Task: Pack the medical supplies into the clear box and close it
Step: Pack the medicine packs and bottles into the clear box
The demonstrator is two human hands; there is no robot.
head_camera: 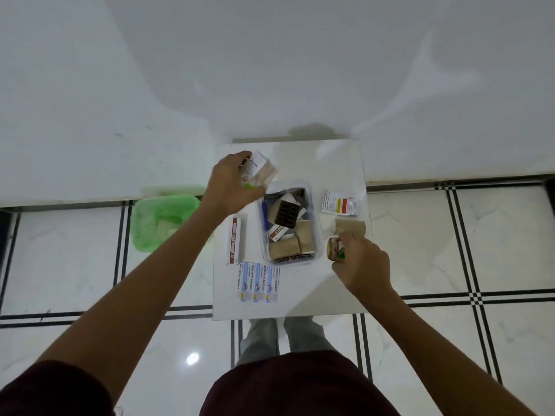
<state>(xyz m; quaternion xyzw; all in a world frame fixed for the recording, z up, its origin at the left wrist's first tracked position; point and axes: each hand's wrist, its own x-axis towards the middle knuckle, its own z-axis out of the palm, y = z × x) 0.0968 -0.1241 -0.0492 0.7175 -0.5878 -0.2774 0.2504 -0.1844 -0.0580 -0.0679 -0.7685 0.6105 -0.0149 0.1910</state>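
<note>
Head view showed me the clear box point(289, 226) near the middle of the white bench point(336, 163), its long axis running away from me, lid off and already part-filled with brown wrapped rolls, a dark blister strip and a small carton. It lay between my two hands, which were well apart. My left hand point(231, 187) was at the box's far left corner, closed around a small white packet point(254, 167), with a green bit showing under the fingers. My right hand point(362, 265) sat just right of the box's near end, fingers pinched on a small round tin point(335, 249); a brown roll point(350, 228) lay just beyond it. Left of the box, parallel to it, rested the long ointment carton point(235, 240), and below the box three antiseptic bandage strips point(258, 282) lay side by side. A white sachet point(341, 204) lay to the right, apart from the box. A green bin point(159, 223) stood on the floor at left. I judged either load needed only a short inward move, the left hand nearest the open far end. I could not see a lid.
</note>
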